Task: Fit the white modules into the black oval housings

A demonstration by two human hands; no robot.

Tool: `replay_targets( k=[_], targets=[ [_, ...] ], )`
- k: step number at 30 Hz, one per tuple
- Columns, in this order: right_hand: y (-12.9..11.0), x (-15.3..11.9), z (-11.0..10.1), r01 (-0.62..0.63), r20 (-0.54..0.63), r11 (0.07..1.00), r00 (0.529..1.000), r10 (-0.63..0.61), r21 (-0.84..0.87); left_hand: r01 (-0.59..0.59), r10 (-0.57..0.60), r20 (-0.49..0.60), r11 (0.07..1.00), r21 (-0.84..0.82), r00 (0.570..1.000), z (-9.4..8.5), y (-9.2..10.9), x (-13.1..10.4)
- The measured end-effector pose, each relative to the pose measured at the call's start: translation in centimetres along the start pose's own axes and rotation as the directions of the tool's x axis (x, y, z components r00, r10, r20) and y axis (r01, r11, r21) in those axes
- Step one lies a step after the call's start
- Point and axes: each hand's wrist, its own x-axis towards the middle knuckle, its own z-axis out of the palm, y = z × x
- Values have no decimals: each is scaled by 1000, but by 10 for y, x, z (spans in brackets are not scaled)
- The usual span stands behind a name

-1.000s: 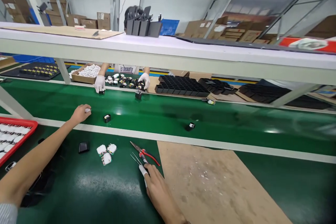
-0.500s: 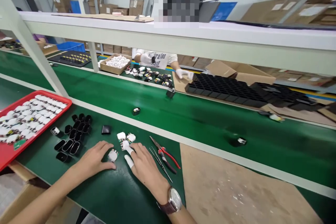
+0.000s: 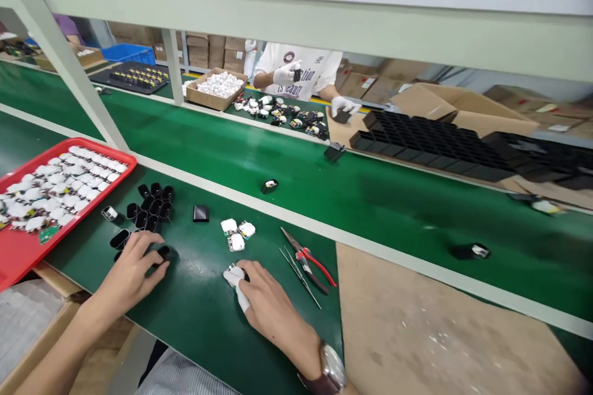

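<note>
My left hand (image 3: 132, 271) curls its thumb and fingers around a black plastic case (image 3: 164, 252) at the near edge of a cluster of open black cases (image 3: 151, 205). Its fingers partly hide that case and some others. My right hand (image 3: 266, 296), with white finger cots on, pinches a white-topped circuit module (image 3: 234, 274) with small metal prongs just above the green bench. Beyond it lie three similar white modules (image 3: 236, 242). A single black case (image 3: 201, 213) lies flat between the cluster and these modules.
A red tray (image 3: 132, 163) of white modules stands left. Pliers (image 3: 308, 259) and tweezers (image 3: 300, 278) lie right of my right hand, beside a brown board (image 3: 440, 321). Black cases (image 3: 269, 186) sit on the green conveyor (image 3: 208, 142). Opposite, a gloved co-worker (image 3: 306, 68) handles black cases.
My left hand has moved left from beside a loose module to the black cases. My right hand has drawn back towards me with a module. The view has tilted down.
</note>
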Motion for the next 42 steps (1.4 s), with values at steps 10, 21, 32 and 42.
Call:
replay_targets(
  k=[10, 21, 32, 42],
  targets=[
    [13, -36, 20, -64, -212, 967, 970, 119, 248, -230, 295, 142, 907, -352, 945, 91, 60, 62],
    [16, -43, 26, -114, -368, 955, 905, 214, 273, 70, 129, 265, 774, -629, 956, 84, 43, 61],
    [-2, -38, -10, -77, -432, 956, 880, 198, 282, 10, 171, 250, 808, -590, 953, 100, 57, 59],
    [-5, -42, -13, -128, -442, 947, 860, 254, 295, 77, 245, 420, 783, -617, 874, 88, 60, 55]
  ],
)
